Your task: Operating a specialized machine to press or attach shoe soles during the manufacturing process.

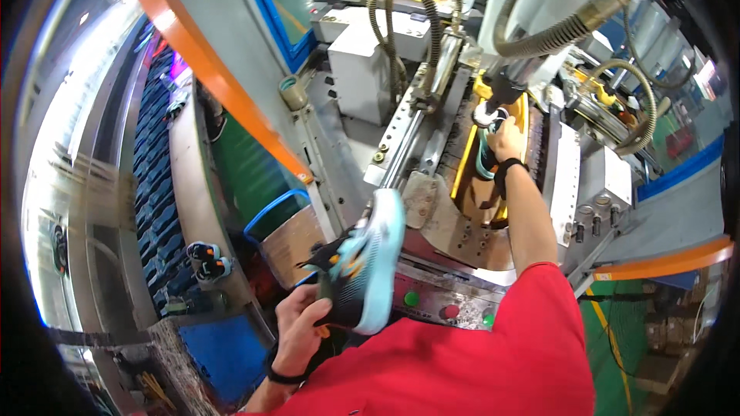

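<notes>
Factory floor, pretty cramped: a big grey press-type machine (462, 146) with corrugated metal hoses (401, 8) looping over the top, orange guard rails (208, 69) on both sides, and a conveyor (158, 208) running off beyond the left hand with a dark pair of shoes (206, 258) sitting on it.

The left hand (302, 327) was wrapped shut around the heel end of a light blue and black sneaker (366, 262), toe pointing up and away, sole facing out to the side. It was held low, near the body, just over the control panel with the green buttons (412, 298) and the red one (449, 311). My guess is it was parked there to keep it out of the machine's way while the other arm was busy.

The right hand (507, 140) was stretched well forward into the yellow-edged bay (465, 162) of the machine, curled closed around a second shoe (487, 146) with a teal lining that stood upright in there, under the black and white press head (493, 104). I couldn't really see how much of the shoe the fingers covered, since the hand blocked it. The upright position looked like it was dictated by the fixture, which sits right below the head.

A blue-rimmed bin (281, 235) was just ahead of the left hand.
</notes>
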Demonstrator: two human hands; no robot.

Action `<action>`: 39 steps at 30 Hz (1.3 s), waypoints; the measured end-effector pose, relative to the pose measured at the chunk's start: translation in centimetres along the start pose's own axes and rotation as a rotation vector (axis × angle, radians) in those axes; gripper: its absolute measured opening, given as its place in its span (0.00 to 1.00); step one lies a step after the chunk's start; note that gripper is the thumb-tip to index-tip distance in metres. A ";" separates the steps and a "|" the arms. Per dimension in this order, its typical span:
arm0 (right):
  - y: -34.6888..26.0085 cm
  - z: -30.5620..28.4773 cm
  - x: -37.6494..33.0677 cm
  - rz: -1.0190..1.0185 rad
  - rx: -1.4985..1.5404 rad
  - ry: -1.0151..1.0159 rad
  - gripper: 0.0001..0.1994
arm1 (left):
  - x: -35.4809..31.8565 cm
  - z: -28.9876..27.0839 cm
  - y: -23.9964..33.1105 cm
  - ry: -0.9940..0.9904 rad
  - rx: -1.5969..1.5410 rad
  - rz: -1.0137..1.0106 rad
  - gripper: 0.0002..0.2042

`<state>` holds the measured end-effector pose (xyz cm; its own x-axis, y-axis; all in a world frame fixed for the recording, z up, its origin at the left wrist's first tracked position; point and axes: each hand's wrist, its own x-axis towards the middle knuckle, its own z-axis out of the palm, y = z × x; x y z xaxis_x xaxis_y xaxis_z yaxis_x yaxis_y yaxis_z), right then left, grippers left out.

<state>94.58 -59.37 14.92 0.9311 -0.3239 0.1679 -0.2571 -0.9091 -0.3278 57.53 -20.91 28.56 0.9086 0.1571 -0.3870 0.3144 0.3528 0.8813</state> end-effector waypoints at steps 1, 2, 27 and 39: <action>-0.6 0.8 0.1 0.045 -0.001 0.051 0.20 | -1.1 -1.4 -0.8 0.078 -0.040 0.055 0.13; -1.4 1.1 -0.3 0.088 -0.001 0.099 0.20 | -2.5 -2.7 -1.7 0.159 -0.079 0.110 0.13; -2.6 10.2 -37.0 -0.894 0.503 -0.384 0.12 | -27.3 -9.1 -20.6 1.227 -0.629 0.048 0.11; -44.3 -18.1 -54.6 -1.758 1.063 -0.246 0.08 | -43.0 -34.7 -42.8 2.012 -0.676 0.230 0.11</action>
<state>50.50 -6.18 37.10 -0.0062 0.6476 0.7620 0.8838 0.3600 -0.2988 -4.51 -10.70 -1.95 -0.6947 0.5935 -0.4065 -0.2692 0.3095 0.9120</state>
